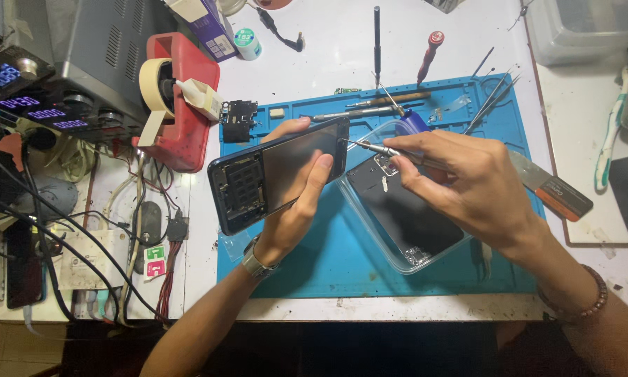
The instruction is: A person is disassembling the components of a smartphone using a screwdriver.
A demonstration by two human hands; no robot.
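Note:
My left hand (pixel 296 202) holds an opened dark blue phone (pixel 275 174) tilted above the blue work mat (pixel 328 258), back cover off and inner parts showing. My right hand (pixel 461 181) grips a thin silver screwdriver (pixel 370 146) whose tip touches the phone's right edge. Beneath my right hand lies the phone's black back cover (pixel 405 209) inside a clear plastic case (pixel 370 227) on the mat.
A red tape dispenser (pixel 181 105) stands left of the mat, with a power supply (pixel 55 77) and tangled cables behind it. Tweezers (pixel 492 98), screwdrivers (pixel 377 42) and a small black part (pixel 238 120) lie along the mat's top. A scraper tool (pixel 555 188) rests at right.

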